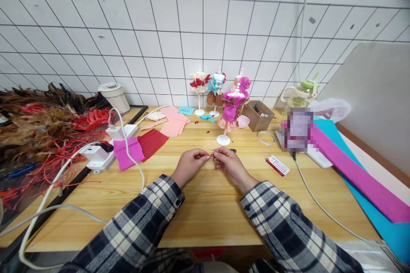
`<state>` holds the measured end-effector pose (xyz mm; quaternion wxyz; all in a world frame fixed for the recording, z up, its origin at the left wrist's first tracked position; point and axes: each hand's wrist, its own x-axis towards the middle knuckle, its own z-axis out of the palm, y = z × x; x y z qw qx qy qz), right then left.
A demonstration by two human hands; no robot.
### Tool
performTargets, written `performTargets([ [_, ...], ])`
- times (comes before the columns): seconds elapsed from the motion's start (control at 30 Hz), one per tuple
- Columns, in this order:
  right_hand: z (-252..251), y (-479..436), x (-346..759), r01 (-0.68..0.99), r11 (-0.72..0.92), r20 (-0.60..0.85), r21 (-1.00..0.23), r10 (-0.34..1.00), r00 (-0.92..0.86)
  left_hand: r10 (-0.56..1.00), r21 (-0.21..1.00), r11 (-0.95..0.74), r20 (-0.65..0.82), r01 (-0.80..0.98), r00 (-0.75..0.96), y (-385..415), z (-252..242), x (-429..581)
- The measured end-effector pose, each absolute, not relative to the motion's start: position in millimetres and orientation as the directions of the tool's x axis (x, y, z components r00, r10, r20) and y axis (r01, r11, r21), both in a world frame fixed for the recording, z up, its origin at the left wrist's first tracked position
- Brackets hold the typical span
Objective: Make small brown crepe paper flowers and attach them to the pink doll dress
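My left hand (193, 164) and my right hand (231, 165) meet fingertip to fingertip over the middle of the wooden table (211, 213). Each is closed in a pinch. A tiny brownish piece (211, 155) shows between them, too small to name. Just behind my right hand lies a dark-handled tool (233, 150), mostly hidden by the fingers. Beyond my hands stands a small white mannequin stand (223, 140) in a magenta and peach crepe-paper dress (232, 108). Several more dressed mannequins, among them one in blue and brown (217, 87), stand behind it.
Magenta (128, 152) and red paper (153, 143) lie left, beside power strips (98, 158) and white cables. Peach sheets (174, 121) lie farther back. Rightward are a cardboard box (258, 116), tape ring (265, 137), small card packet (278, 166), blurred device (297, 130) and long paper strips (358, 166). Feathers (41, 123) fill the far left.
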<state>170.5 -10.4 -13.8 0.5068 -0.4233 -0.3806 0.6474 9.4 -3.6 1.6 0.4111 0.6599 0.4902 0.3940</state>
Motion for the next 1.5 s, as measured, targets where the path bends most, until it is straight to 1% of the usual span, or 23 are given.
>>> performTargets([
  [0.1,-15.5,-9.1,171.4,-0.24,-0.16,-0.135,-0.957,0.984,-0.117,0.975,0.945,-0.158,0.104,0.286,0.194,-1.6,-1.4,8.9],
  [0.2,-17.5,-8.1,172.1,-0.042,-0.053,-0.048,-0.998,0.993,-0.11,0.974,0.949,-0.158,0.105,0.271,0.202,-0.5,-3.7,8.2],
  [0.27,-19.0,-7.6,171.8,0.082,0.02,0.012,-0.996,0.994,-0.105,0.97,0.945,-0.169,0.11,0.281,0.215,-0.4,-4.2,7.7],
  [0.33,-20.0,-7.4,171.2,0.147,0.055,0.04,-0.988,0.994,-0.1,0.969,0.942,-0.181,0.122,0.283,0.215,-0.5,-4.4,7.6],
  [0.4,-19.8,-7.6,170.5,0.134,0.046,0.033,-0.99,0.994,-0.101,0.97,0.949,-0.185,0.135,0.255,0.202,-0.7,-4.7,7.8],
  [0.47,-18.3,-8.3,170.1,0.058,-0.003,-0.009,-0.998,0.995,-0.102,0.972,0.963,-0.172,0.132,0.207,0.197,-1.1,-5.1,8.6],
  [0.53,-16.1,-9.3,170.1,-0.034,-0.069,-0.065,-0.997,0.993,-0.102,0.969,0.973,-0.142,0.1,0.18,0.225,-1.9,-5.1,9.4],
  [0.6,-13.8,-10.4,170.6,-0.104,-0.111,-0.1,-0.988,0.99,-0.104,0.962,0.972,-0.125,0.069,0.2,0.263,-2.9,-4.4,9.9],
  [0.67,-11.7,-11.4,171.3,-0.128,-0.135,-0.12,-0.983,0.986,-0.118,0.96,0.964,-0.131,0.064,0.232,0.273,-3.7,-3.2,9.8],
  [0.77,-9.1,-12.7,172.1,-0.097,-0.167,-0.151,-0.981,0.976,-0.156,0.964,0.959,-0.149,0.088,0.239,0.249,-4.1,-1.7,9.2],
  [0.87,-8.9,-12.8,171.8,-0.053,-0.155,-0.145,-0.987,0.976,-0.161,0.966,0.972,-0.138,0.091,0.188,0.241,-4.0,-1.4,9.2],
  [0.93,-10.7,-12.0,171.5,0.007,-0.097,-0.097,-0.995,0.985,-0.144,0.966,0.977,-0.134,0.091,0.166,0.242,-3.9,-1.5,9.7],
  [1.0,-13.4,-10.7,171.3,0.08,-0.021,-0.032,-0.997,0.99,-0.135,0.963,0.97,-0.149,0.098,0.193,0.25,-3.7,-1.5,10.0],
  [1.07,-15.8,-9.6,171.5,0.117,0.023,0.008,-0.993,0.991,-0.133,0.961,0.962,-0.16,0.101,0.222,0.257,-3.5,-1.3,9.8],
  [1.27,-14.6,-10.5,170.3,0.043,-0.031,-0.037,-0.999,0.987,-0.157,0.968,0.983,-0.095,0.054,0.154,0.246,-2.5,-0.1,8.3],
  [1.37,-13.8,-11.4,169.3,0.036,-0.059,-0.065,-0.998,0.983,-0.171,0.973,0.991,-0.061,0.034,0.115,0.23,-2.8,0.4,8.2],
  [1.5,-16.1,-10.6,169.6,0.026,-0.08,-0.083,-0.996,0.984,-0.156,0.976,0.999,0.031,-0.027,-0.017,0.218,-4.2,-0.1,8.5],
])
